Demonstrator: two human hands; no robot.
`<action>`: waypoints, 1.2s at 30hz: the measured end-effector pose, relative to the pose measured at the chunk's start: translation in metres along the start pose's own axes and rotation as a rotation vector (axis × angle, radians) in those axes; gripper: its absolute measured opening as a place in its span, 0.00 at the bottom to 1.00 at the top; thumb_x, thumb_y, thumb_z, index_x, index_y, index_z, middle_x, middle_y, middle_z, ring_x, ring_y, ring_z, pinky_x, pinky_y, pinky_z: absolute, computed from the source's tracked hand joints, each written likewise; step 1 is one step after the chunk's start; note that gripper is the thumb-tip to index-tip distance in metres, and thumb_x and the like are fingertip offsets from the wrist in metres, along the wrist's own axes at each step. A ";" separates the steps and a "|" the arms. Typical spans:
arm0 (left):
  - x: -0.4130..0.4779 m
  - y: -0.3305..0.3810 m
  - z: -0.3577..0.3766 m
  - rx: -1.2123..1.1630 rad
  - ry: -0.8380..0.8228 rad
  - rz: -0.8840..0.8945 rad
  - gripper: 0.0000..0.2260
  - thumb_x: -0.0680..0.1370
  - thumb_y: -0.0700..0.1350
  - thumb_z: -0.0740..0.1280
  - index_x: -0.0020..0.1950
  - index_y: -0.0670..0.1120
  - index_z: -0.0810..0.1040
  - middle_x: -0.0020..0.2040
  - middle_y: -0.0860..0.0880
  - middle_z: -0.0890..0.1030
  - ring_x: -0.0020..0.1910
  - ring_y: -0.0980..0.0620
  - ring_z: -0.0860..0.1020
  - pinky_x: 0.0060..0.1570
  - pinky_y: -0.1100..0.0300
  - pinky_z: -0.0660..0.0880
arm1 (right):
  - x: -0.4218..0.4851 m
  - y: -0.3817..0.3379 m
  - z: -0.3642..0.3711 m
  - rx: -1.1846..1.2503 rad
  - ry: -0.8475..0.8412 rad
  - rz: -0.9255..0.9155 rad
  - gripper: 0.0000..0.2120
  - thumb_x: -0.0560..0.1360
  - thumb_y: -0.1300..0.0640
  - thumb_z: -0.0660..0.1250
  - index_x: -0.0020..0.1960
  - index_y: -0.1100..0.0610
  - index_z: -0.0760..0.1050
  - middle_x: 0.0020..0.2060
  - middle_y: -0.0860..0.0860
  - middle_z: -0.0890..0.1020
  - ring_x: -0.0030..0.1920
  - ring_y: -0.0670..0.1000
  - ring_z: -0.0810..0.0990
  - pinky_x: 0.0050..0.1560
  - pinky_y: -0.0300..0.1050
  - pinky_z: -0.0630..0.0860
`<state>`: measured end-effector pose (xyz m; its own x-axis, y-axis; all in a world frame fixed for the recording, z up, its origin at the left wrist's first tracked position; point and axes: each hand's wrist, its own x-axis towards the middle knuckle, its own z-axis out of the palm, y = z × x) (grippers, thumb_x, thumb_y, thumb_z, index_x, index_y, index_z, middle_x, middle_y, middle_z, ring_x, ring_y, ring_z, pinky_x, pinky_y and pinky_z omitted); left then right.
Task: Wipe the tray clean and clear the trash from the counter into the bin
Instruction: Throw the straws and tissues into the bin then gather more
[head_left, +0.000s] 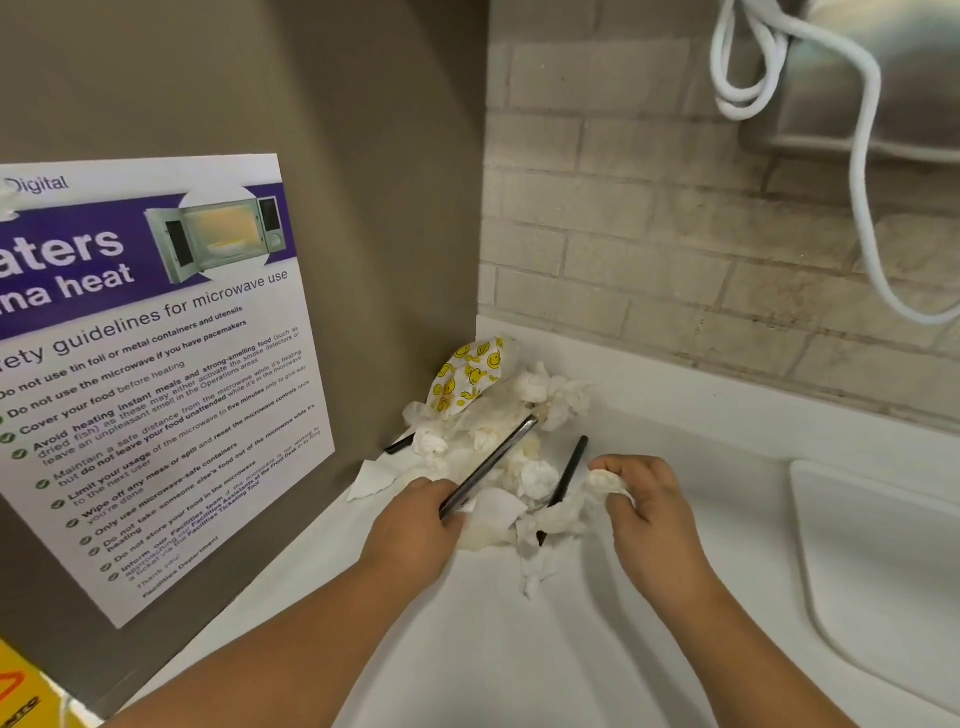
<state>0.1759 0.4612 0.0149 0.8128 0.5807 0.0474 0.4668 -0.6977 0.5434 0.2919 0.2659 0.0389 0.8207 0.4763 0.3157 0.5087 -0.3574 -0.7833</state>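
A heap of crumpled white tissues (498, 441) lies in the counter's back left corner, with a yellow smiley-face wrapper (467, 376) on top at the back. My left hand (415, 519) grips a long dark shiny stick-like object (493, 462) that slants up across the heap. My right hand (649, 499) pinches a wad of crumpled tissue (602, 483) at the heap's right edge. A black straw (571, 467) lies between my hands, partly under tissue. Another black piece (400, 444) pokes out at the heap's left. No tray or bin is in view.
The white counter (467, 649) meets a brown panel carrying a microwave safety poster (156, 364) on the left. A tiled wall rises behind. A white sink basin (883, 571) lies to the right. A white cable (862, 182) hangs from a metal dispenser (883, 78) above.
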 end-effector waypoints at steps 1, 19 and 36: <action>-0.001 -0.001 -0.001 -0.006 0.027 -0.014 0.05 0.78 0.49 0.61 0.43 0.51 0.72 0.40 0.53 0.69 0.42 0.49 0.72 0.40 0.60 0.67 | 0.002 0.003 0.003 -0.035 -0.038 -0.015 0.20 0.74 0.70 0.59 0.55 0.48 0.77 0.54 0.47 0.71 0.52 0.33 0.70 0.50 0.19 0.62; -0.036 0.000 -0.061 -0.360 0.444 0.005 0.03 0.75 0.42 0.67 0.44 0.50 0.77 0.36 0.54 0.73 0.33 0.62 0.71 0.33 0.70 0.67 | 0.012 0.004 0.049 -0.695 -0.461 -0.351 0.13 0.72 0.64 0.60 0.53 0.52 0.73 0.64 0.46 0.66 0.56 0.53 0.69 0.44 0.44 0.71; -0.066 0.016 -0.087 -0.485 0.485 0.047 0.10 0.77 0.40 0.64 0.41 0.55 0.71 0.30 0.50 0.73 0.32 0.51 0.71 0.30 0.67 0.67 | 0.019 -0.056 -0.044 -0.179 -0.009 -0.235 0.11 0.76 0.62 0.65 0.56 0.50 0.75 0.45 0.40 0.77 0.45 0.44 0.76 0.49 0.39 0.71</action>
<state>0.0998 0.4483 0.0937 0.5278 0.7555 0.3882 0.1342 -0.5255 0.8402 0.2903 0.2599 0.1125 0.6732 0.5697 0.4715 0.7228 -0.3722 -0.5823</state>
